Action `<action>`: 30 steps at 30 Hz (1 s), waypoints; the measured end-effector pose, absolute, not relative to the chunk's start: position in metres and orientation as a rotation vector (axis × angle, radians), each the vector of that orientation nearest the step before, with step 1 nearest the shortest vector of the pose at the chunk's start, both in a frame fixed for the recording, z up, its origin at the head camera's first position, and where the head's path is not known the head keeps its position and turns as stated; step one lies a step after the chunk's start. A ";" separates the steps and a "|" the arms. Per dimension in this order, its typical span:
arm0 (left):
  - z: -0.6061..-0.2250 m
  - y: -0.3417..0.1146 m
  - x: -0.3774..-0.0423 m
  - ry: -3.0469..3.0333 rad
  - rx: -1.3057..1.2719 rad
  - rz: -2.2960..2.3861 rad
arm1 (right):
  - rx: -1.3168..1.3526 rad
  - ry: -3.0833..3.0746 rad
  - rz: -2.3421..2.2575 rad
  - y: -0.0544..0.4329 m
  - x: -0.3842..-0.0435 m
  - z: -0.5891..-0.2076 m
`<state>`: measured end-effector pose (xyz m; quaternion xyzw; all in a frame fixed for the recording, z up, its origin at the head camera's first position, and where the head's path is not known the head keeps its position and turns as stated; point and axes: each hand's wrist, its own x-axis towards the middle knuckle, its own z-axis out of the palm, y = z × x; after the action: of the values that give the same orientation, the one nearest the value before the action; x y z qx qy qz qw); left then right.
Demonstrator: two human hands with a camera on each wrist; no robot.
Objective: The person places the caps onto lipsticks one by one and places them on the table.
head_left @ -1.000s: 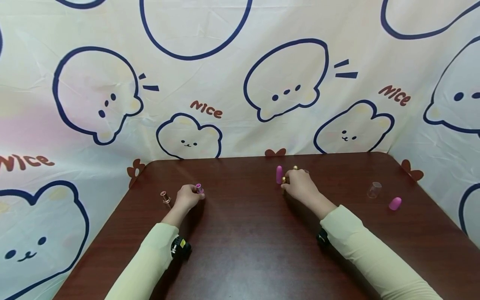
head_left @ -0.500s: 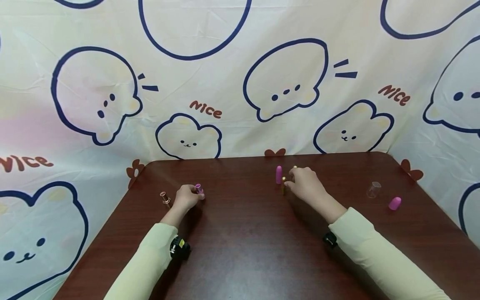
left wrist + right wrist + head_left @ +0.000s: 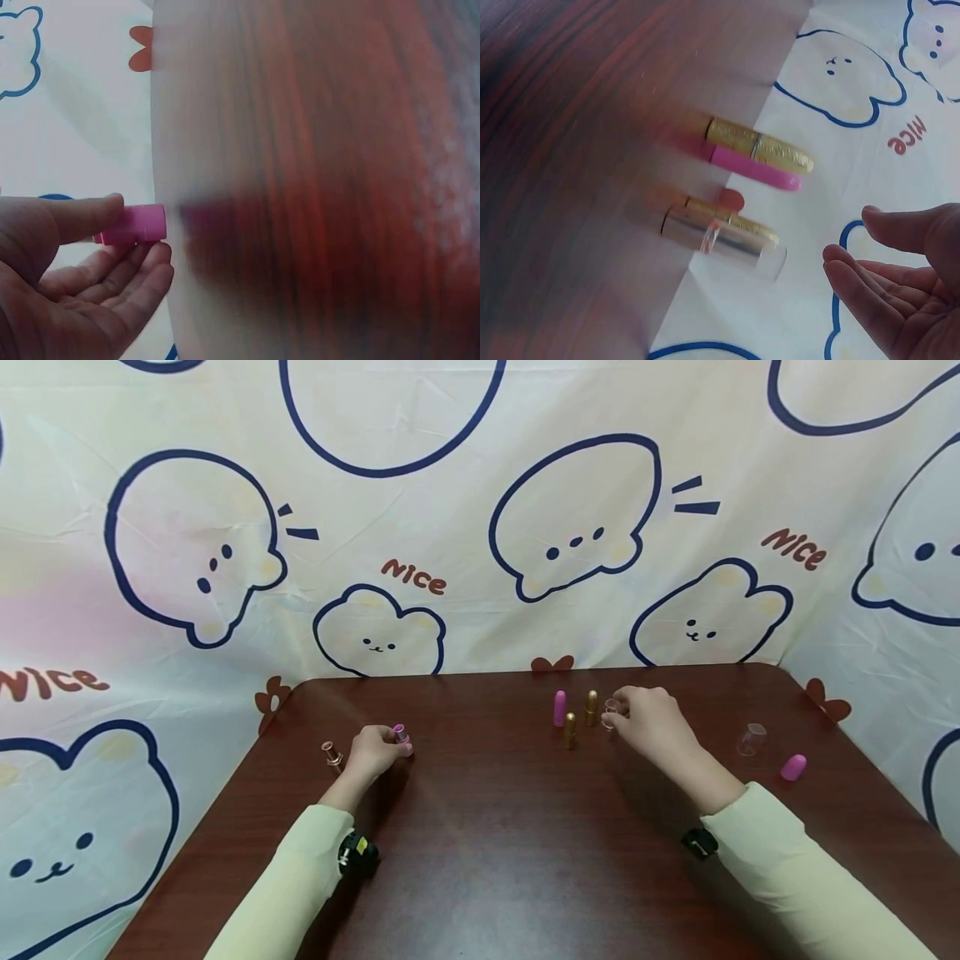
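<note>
My left hand [image 3: 375, 750] pinches a pink lipstick tube [image 3: 144, 223] between thumb and fingers, its flat end pointing away from the palm in the left wrist view. At the back right, my right hand [image 3: 651, 718] has its fingertips beside an upright clear-capped lipstick [image 3: 727, 244]. In the right wrist view the thumb and fingers are spread apart with nothing between them. Two gold lipstick tubes [image 3: 592, 707] and a slim pink lipstick tube [image 3: 559, 708] stand upright in a group to the left of that hand.
A rose-gold lipstick tube [image 3: 330, 753] stands left of my left hand on the brown table [image 3: 495, 843]. Toward the right edge are a clear cap [image 3: 751, 740] and a pink cap [image 3: 793, 767]. A printed cloth [image 3: 465, 527] hangs behind the table.
My right hand has moved right, from the gold tubes to the clear-capped lipstick, so both gold tubes now show fully. The left hand has stayed in place with the pink lipstick tube.
</note>
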<state>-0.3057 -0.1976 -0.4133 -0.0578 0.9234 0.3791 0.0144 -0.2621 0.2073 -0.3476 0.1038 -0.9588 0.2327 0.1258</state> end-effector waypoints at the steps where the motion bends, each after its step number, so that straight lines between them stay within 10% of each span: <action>1: -0.413 -0.197 -0.306 2.869 -0.174 1.183 | 0.299 -2.786 0.680 0.210 -0.261 -0.347; 30: -0.406 -0.190 -0.295 2.927 -0.033 1.174 | 0.132 -2.779 0.616 0.276 -0.233 -0.335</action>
<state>-0.2949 -0.1901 -0.4059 -0.0106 0.9280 0.3723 -0.0064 -0.2327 0.2761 -0.3354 0.0457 -0.9649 0.2140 0.1455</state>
